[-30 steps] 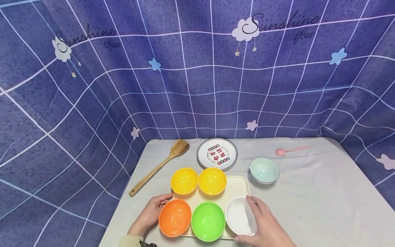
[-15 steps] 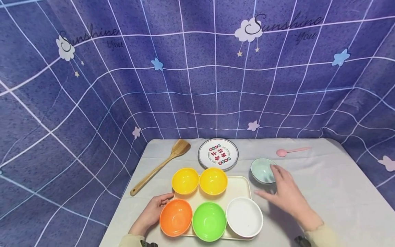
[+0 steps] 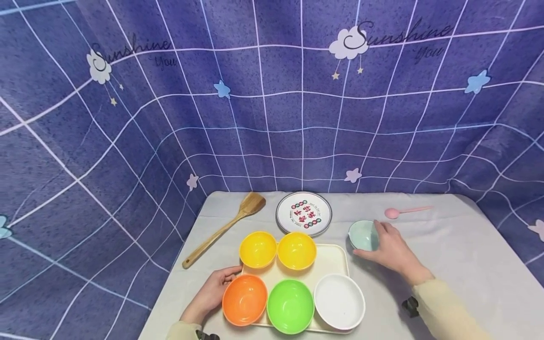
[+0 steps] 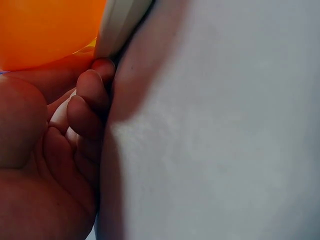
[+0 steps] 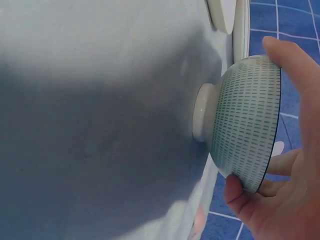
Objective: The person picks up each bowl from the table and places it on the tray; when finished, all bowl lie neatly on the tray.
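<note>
A pale green bowl (image 3: 361,235) is at the right, beyond the tray. My right hand (image 3: 394,249) grips it across the rim, thumb on one side and fingers on the other. The right wrist view shows the bowl's dashed outside (image 5: 245,115) upright, its foot close to the cloth; whether they touch I cannot tell. At the tray's left edge my left hand (image 3: 212,290) holds the cream tray (image 3: 331,259), fingers curled against its side (image 4: 117,30). An orange bowl (image 3: 245,300), a green bowl (image 3: 291,307), a white bowl (image 3: 339,302) and two yellow bowls (image 3: 258,250) are on the tray.
Behind the tray lies a white plate (image 3: 303,213) with red characters. To the left is a wooden spatula (image 3: 225,231), and a pink spoon (image 3: 392,213) lies at the back right. A blue patterned curtain (image 3: 272,113) hangs around the table's back and left.
My right hand has left the white bowl, moved away from me and to the right, and taken hold of the pale green bowl. The left hand has stayed at the tray's edge.
</note>
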### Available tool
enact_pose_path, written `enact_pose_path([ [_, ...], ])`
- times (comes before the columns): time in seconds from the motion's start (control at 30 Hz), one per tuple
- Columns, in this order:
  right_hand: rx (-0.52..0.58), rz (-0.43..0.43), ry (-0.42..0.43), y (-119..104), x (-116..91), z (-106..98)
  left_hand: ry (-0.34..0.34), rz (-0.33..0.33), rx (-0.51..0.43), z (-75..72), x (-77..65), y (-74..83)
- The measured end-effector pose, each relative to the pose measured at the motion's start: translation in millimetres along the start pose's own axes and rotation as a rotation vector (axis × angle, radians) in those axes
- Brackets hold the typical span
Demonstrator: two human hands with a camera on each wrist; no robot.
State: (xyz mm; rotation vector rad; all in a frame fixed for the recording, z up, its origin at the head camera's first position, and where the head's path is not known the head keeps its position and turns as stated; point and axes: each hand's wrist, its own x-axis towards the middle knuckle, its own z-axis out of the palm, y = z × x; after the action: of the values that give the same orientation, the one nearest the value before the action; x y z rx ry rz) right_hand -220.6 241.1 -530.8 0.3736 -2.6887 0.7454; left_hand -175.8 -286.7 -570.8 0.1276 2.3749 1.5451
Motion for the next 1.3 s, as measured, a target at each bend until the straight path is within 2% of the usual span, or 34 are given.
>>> enact_pose_path([
  [0.43, -0.017, 0.026, -0.004, -1.1, 0.4, 4.0, 0.001, 0.023, -0.037, 2.0, -0.1, 1.1],
  [0.6, -0.022, 0.009, -0.004, -3.1, -2.0, 2.9, -0.003, 0.026, -0.05, 3.2, -1.4, 2.2],
  [0.97, -0.024, -0.038, 0.007, -22.1, 2.4, -9.1, 0.009, -0.003, -0.016, 0.7, -0.1, 2.6],
  [1.3, -0.001, -0.025, -0.059, -44.2, 2.3, -0.7, 0.009, 0.013, -0.022, 2.2, 0.1, 3.0],
])
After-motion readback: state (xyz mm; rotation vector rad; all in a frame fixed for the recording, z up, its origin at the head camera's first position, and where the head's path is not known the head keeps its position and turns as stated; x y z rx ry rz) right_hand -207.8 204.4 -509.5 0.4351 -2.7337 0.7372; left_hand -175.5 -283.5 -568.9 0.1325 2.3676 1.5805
